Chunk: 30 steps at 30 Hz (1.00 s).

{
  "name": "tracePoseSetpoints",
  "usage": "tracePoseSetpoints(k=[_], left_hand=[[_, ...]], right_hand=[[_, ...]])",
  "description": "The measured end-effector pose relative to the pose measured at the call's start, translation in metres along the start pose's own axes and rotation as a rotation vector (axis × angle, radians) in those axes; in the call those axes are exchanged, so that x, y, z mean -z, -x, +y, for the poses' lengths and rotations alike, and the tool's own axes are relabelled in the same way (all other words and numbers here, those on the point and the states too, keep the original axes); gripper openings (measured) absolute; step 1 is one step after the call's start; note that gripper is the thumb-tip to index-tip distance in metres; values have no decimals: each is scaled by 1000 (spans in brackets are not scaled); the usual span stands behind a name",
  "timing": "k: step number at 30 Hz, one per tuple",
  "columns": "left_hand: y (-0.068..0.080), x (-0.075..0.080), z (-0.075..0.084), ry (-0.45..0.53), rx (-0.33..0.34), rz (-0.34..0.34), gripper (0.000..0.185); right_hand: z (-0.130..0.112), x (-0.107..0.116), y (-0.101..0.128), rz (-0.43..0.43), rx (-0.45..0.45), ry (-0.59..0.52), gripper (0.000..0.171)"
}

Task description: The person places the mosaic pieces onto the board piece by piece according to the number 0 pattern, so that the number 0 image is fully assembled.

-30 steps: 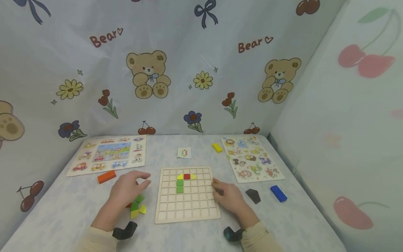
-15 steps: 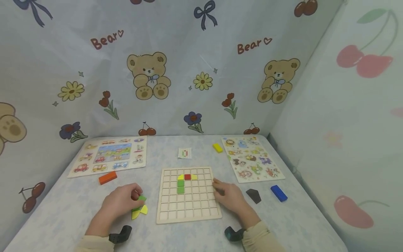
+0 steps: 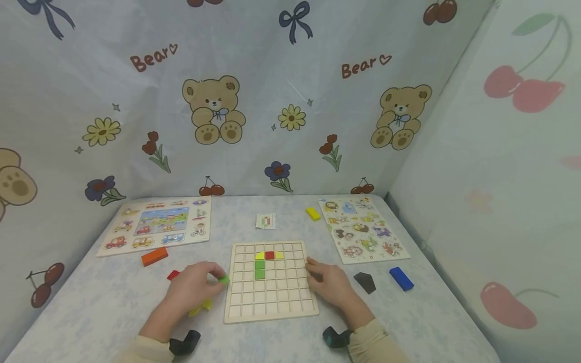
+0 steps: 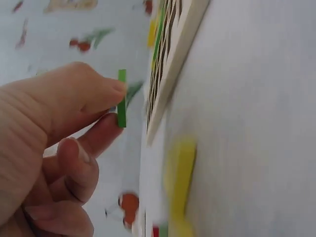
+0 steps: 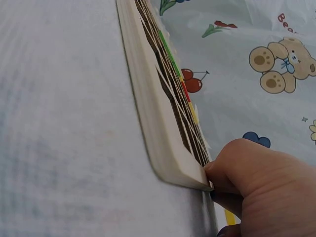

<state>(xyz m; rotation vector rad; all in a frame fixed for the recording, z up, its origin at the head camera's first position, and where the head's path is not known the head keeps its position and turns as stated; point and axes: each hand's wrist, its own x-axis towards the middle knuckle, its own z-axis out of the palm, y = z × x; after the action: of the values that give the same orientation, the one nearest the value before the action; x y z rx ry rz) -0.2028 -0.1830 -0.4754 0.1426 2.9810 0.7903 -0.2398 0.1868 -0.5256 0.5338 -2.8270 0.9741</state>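
A wooden grid board (image 3: 272,303) lies flat in front of me, with a yellow, red, yellow row (image 3: 270,255) and two green tiles (image 3: 259,269) below it. My left hand (image 3: 213,280) pinches a small green tile (image 3: 223,280) between thumb and forefinger, just off the board's left edge. In the left wrist view the green tile (image 4: 121,98) stands edge-on between those fingertips, close to the board (image 4: 173,64). My right hand (image 3: 317,275) rests on the table with its fingers against the board's right edge (image 5: 148,108); it holds nothing.
Loose yellow tiles (image 3: 205,305) and a red tile (image 3: 173,275) lie by the left hand. Around the table: an orange block (image 3: 154,256), a yellow block (image 3: 312,213), a blue block (image 3: 401,279), a black piece (image 3: 365,282), a pattern card (image 3: 265,221) and two picture puzzles (image 3: 156,224), (image 3: 363,229).
The left hand dropped onto the loose tiles, took a green one and carried it right to the board's left edge, uncovering the red tile. The right hand stayed put.
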Motion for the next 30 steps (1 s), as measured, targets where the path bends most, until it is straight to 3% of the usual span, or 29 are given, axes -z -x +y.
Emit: tracePoseSetpoints(k=[4, 7, 16, 22, 28, 30], left_hand=[[-4, -13, 27, 40, -98, -47, 15], [-9, -24, 37, 31, -171, -72, 14], [-17, -46, 36, 65, -271, -53, 9], [-18, -52, 37, 86, -287, -11, 6], [-19, -55, 37, 92, -242, 15, 4], [-18, -49, 37, 101, -214, 14, 7]], right_hand=[[-1, 1, -1, 3, -4, 3, 39], [-1, 1, -2, 3, 1, 7, 38], [-2, 0, -2, 0, -3, 11, 38], [-3, 0, 0, 0, -7, 5, 38], [-1, -1, 0, 6, -1, 5, 38], [-1, -1, 0, 1, -4, 6, 38]])
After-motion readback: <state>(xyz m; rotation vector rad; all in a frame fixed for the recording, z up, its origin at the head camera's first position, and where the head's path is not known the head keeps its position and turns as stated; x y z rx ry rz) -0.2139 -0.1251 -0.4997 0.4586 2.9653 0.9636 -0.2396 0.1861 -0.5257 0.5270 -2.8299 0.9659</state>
